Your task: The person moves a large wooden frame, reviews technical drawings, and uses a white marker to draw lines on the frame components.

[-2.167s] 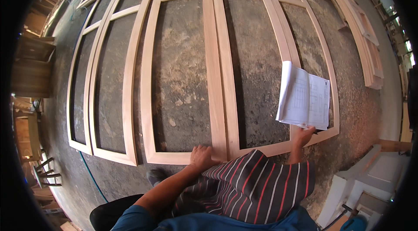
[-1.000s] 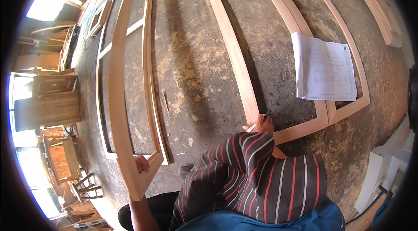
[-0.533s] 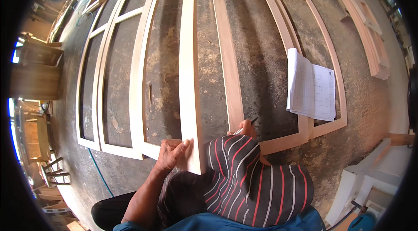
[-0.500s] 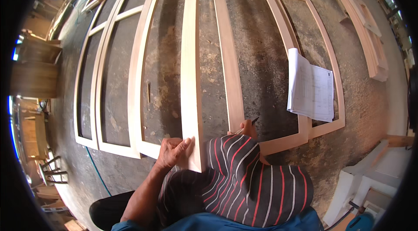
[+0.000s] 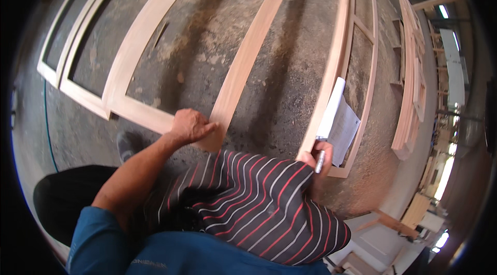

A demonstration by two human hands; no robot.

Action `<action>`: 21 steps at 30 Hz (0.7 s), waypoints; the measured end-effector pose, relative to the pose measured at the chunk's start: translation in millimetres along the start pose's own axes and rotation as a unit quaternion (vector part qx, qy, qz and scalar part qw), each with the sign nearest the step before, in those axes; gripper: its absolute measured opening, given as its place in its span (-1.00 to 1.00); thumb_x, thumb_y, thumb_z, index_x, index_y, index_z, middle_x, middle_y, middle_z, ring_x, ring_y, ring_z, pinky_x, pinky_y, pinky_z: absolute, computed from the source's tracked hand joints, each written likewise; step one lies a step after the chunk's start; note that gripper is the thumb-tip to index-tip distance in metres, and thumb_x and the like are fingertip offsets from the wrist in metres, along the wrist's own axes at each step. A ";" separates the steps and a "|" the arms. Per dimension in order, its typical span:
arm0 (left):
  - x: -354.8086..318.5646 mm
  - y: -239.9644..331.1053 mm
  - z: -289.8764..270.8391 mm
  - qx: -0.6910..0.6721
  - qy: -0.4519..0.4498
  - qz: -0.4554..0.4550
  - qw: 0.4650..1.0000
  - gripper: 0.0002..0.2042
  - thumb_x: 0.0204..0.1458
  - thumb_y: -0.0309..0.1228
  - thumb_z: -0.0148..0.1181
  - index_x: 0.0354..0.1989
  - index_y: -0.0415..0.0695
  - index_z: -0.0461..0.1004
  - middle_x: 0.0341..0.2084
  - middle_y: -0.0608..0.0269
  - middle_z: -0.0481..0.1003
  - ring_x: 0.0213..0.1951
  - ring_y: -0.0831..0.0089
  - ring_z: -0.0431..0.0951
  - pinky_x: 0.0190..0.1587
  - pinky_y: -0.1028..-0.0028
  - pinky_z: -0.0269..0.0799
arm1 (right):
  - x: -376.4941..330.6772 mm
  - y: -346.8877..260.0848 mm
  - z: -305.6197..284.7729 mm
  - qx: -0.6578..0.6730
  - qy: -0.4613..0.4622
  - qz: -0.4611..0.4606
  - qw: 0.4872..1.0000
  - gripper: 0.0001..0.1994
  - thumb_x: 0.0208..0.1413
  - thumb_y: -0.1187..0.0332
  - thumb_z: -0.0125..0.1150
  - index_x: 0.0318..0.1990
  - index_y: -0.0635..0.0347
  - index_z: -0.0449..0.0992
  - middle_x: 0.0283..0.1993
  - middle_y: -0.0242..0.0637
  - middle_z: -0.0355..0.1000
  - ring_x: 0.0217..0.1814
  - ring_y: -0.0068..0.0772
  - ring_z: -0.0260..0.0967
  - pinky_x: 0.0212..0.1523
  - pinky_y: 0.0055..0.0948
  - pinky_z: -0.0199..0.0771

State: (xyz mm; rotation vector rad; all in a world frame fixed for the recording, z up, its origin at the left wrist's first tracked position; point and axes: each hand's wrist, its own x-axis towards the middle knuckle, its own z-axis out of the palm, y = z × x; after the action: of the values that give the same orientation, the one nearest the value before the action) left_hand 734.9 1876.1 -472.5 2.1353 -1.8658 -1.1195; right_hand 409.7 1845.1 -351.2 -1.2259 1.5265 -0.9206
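My left hand (image 5: 191, 126) is closed over the bottom corner of a pale wooden frame (image 5: 228, 104), its thumb against the end of the long upright. To the right, my right hand (image 5: 320, 158) grips a silver pen (image 5: 320, 162) at the lower end of another long wooden frame member (image 5: 326, 78). Some of its fingers touch that wood, partly hidden by the striped cloth (image 5: 253, 192) over my body. A rolled-back sheaf of drawings (image 5: 341, 127) lies just beyond my right hand, on a further frame (image 5: 374, 68).
More slim wooden frames (image 5: 64, 75) lie on the stained concrete floor (image 5: 207, 52) to the left. Stacked timber lengths (image 5: 409, 99) stand at the right. A teal cord (image 5: 49, 125) runs along the floor at left. White panels (image 5: 373, 233) stand at the lower right.
The view has swung, tilting the scene. The right-hand frame's near member has shifted rightward, away from the middle upright, with my right hand at its end. My left hand still grips the left frame's corner.
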 end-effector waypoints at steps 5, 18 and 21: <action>4.6 -2.5 -0.6 -0.042 -0.034 -0.021 0.998 -0.47 0.03 0.17 0.03 -0.61 -0.05 0.62 -0.61 0.02 0.53 -0.43 0.04 0.58 -0.34 0.19 0.48 | -6.7 -34.4 -9.3 0.074 0.015 -0.044 0.996 -0.65 0.02 0.24 0.17 -0.11 0.13 0.22 -0.30 -0.41 0.21 -0.26 -0.54 0.21 -0.23 -0.47 0.30; 11.3 5.7 19.5 -0.037 -0.027 0.018 0.999 -0.55 0.07 0.10 0.05 -0.52 0.01 0.66 -0.57 0.10 0.57 -0.42 0.11 0.61 -0.32 0.22 0.50 | -14.3 -66.6 -9.4 0.152 0.137 -0.017 0.979 -0.65 0.02 0.21 0.15 -0.11 0.10 0.23 -0.29 -0.42 0.20 -0.25 -0.54 0.20 -0.20 -0.47 0.28; 11.6 3.0 34.0 -0.031 -0.023 0.002 0.999 -0.57 0.05 0.11 0.07 -0.49 0.05 0.67 -0.52 0.14 0.60 -0.37 0.14 0.62 -0.25 0.25 0.53 | -13.1 -65.4 -7.3 0.164 0.156 0.018 0.974 -0.65 0.02 0.20 0.15 -0.11 0.09 0.23 -0.28 -0.42 0.19 -0.25 -0.54 0.19 -0.19 -0.47 0.28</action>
State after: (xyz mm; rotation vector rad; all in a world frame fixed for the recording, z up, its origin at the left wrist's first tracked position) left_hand 712.9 1878.2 -500.9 2.0888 -1.8297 -1.2196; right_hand 421.1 1843.7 -285.1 -0.8422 1.5519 -1.3305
